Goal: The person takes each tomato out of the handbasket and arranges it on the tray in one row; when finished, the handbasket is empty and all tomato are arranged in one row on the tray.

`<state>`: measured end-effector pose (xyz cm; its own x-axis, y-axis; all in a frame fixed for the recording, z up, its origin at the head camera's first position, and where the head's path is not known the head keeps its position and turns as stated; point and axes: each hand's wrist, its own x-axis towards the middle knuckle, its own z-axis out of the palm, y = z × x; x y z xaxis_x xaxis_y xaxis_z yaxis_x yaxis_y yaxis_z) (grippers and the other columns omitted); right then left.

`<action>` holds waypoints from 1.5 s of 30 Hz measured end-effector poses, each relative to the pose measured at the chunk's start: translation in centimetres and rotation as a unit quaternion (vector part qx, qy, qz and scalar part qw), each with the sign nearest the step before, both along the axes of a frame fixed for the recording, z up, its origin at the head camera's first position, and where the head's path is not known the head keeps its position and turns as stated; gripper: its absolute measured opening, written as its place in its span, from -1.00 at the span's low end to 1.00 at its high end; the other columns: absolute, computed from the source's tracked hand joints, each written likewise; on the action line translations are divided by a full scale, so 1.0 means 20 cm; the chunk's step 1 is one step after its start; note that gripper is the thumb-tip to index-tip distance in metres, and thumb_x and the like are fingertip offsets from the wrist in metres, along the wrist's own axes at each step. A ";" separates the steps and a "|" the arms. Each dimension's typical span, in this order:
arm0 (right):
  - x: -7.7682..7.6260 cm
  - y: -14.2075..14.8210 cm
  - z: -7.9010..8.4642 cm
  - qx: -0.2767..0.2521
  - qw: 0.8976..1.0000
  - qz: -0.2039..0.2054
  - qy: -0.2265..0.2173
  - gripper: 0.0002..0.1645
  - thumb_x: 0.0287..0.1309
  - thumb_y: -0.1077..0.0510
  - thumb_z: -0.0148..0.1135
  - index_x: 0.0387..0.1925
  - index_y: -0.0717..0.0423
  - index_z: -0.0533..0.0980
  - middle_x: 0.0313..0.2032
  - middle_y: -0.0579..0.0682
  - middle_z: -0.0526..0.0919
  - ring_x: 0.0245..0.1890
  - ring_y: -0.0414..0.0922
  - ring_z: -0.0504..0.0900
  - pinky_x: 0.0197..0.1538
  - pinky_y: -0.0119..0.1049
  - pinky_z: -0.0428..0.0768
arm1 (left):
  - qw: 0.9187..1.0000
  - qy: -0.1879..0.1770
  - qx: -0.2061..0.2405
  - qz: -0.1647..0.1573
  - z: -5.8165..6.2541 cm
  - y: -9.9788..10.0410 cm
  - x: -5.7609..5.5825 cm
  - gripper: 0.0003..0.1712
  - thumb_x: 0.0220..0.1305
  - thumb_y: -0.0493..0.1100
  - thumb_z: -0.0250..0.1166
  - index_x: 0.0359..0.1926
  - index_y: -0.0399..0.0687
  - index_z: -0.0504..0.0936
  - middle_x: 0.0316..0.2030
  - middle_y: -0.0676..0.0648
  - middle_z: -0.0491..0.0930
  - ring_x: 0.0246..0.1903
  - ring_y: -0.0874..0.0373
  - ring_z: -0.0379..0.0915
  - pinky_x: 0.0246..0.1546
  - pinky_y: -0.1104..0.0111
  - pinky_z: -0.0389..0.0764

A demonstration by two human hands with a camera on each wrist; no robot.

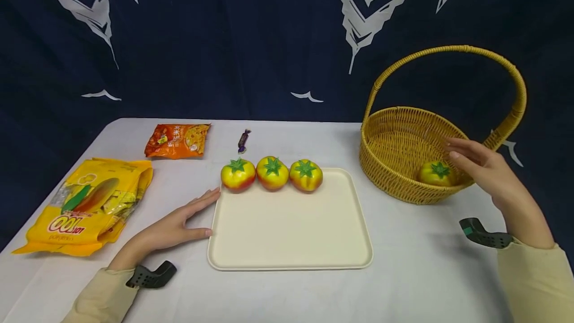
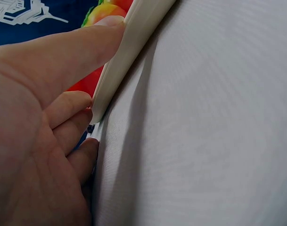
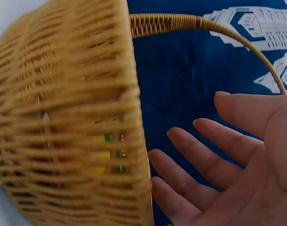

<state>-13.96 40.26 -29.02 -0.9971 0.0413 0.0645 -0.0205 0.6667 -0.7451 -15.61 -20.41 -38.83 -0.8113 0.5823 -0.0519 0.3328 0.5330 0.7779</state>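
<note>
My left hand [image 1: 175, 228] touches the left edge of a cream tray [image 1: 291, 233] with thumb and fingers extended. Along the tray's back edge sit three yellow-red toy tomatoes with green star tops: a left one [image 1: 238, 175], a middle one [image 1: 272, 173] and a right one [image 1: 306, 175]. At the right, my right hand [image 1: 489, 168] hovers over the near right rim of a wicker basket [image 1: 394, 183], holding nothing, its fingers loosely extended. Another tomato [image 1: 437, 173] lies inside the basket, partly behind the rim. In the right wrist view it shows only through the weave.
A yellow snack bag [image 1: 85, 208] lies at the left of the white table [image 1: 412, 273]. Farther back are an orange snack packet [image 1: 177, 141] and a small dark wrapped candy [image 1: 243, 141]. The basket's tall handle [image 1: 466, 50] arches upward. A dark blue patterned curtain [image 1: 233, 39] hangs behind.
</note>
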 end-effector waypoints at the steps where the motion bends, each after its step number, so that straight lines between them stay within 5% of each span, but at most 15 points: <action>1: 0.00 0.01 0.00 0.004 1.000 0.000 -0.005 -0.37 0.38 -0.08 -0.07 0.39 -0.02 0.15 -0.09 -0.50 0.37 -0.10 -0.52 0.30 -0.12 -0.62 0.38 | 1.000 0.000 0.002 -0.001 0.00 0.00 0.00 -0.09 0.15 0.05 0.34 0.44 0.04 0.10 0.42 -0.15 -0.07 0.38 -0.12 -0.25 0.26 -0.14 -0.21; 5: 0.00 0.04 -0.02 0.010 1.000 0.001 -0.019 -0.40 0.38 -0.06 -0.06 0.38 -0.02 0.18 -0.15 -0.55 0.36 -0.18 -0.53 0.33 -0.22 -0.57 0.43 | 1.000 0.002 0.002 -0.005 -0.01 0.00 0.00 -0.08 0.14 0.05 0.34 0.44 0.03 0.09 0.42 -0.14 -0.07 0.38 -0.09 -0.24 0.28 -0.11 -0.21; 10: -0.03 0.04 -0.03 0.034 0.999 0.012 -0.015 -0.32 0.36 0.01 0.00 0.36 0.25 0.12 -0.20 -0.54 0.37 -0.25 -0.55 0.33 -0.33 -0.65 0.42 | 1.000 0.005 0.001 -0.005 -0.02 0.00 0.00 -0.08 0.14 0.05 0.34 0.44 0.03 0.09 0.42 -0.13 -0.06 0.38 -0.08 -0.24 0.29 -0.09 -0.22; 14: -0.07 0.02 -0.03 0.066 0.997 0.022 -0.038 -0.21 0.34 0.01 0.05 0.35 0.41 0.02 -0.06 -0.01 0.52 -0.15 -0.32 0.42 -0.34 -0.66 0.41 | 1.000 0.001 0.001 0.000 -0.02 0.00 0.00 -0.07 0.14 0.05 0.34 0.44 0.04 0.09 0.42 -0.15 -0.08 0.38 -0.09 -0.25 0.29 -0.09 -0.22; 18: -0.10 0.01 -0.02 0.079 0.993 0.040 -0.075 -0.15 0.33 -0.01 0.05 0.36 0.43 -0.06 0.10 0.53 0.29 0.05 0.25 0.36 -0.32 -0.68 0.37 | 1.000 0.001 0.001 0.001 -0.01 0.00 -0.01 -0.08 0.14 0.05 0.34 0.44 0.04 0.09 0.42 -0.14 -0.07 0.38 -0.09 -0.25 0.28 -0.10 -0.23; 22: -0.13 -0.01 -0.03 0.094 0.988 0.068 -0.098 -0.12 0.31 -0.02 0.09 0.35 0.46 -0.05 0.12 0.55 0.27 0.11 0.38 0.28 -0.08 -0.33 0.54 | 1.000 0.002 0.002 0.002 -0.02 -0.01 -0.01 -0.08 0.14 0.05 0.34 0.44 0.06 0.10 0.42 -0.12 -0.07 0.38 -0.09 -0.24 0.28 -0.11 -0.22; 26: -0.14 -0.01 -0.05 0.115 0.983 0.093 -0.104 -0.15 0.28 -0.02 0.13 0.32 0.45 0.03 0.12 0.53 0.28 0.10 0.38 0.28 0.05 0.23 0.37 | 1.000 0.006 0.001 0.000 -0.02 0.00 -0.01 -0.08 0.14 0.05 0.34 0.44 0.05 0.09 0.42 -0.12 -0.07 0.38 -0.07 -0.23 0.29 -0.08 -0.22; 45: -0.18 -0.08 -0.03 0.162 0.974 0.119 -0.108 -0.18 0.21 -0.07 0.20 0.23 0.49 0.22 0.10 0.49 0.34 0.08 0.32 0.32 0.07 0.27 0.31 | 1.000 0.006 -0.002 0.002 -0.02 0.00 0.01 -0.11 0.15 0.06 0.33 0.43 0.06 0.12 0.42 -0.12 -0.05 0.37 -0.11 -0.24 0.26 -0.15 -0.18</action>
<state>-17.55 38.69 -29.67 -0.9674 -0.1808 -0.1774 -0.0692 0.8625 -0.5014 -15.51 -20.49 -39.13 -0.8138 0.5795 -0.0445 0.3400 0.5367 0.7723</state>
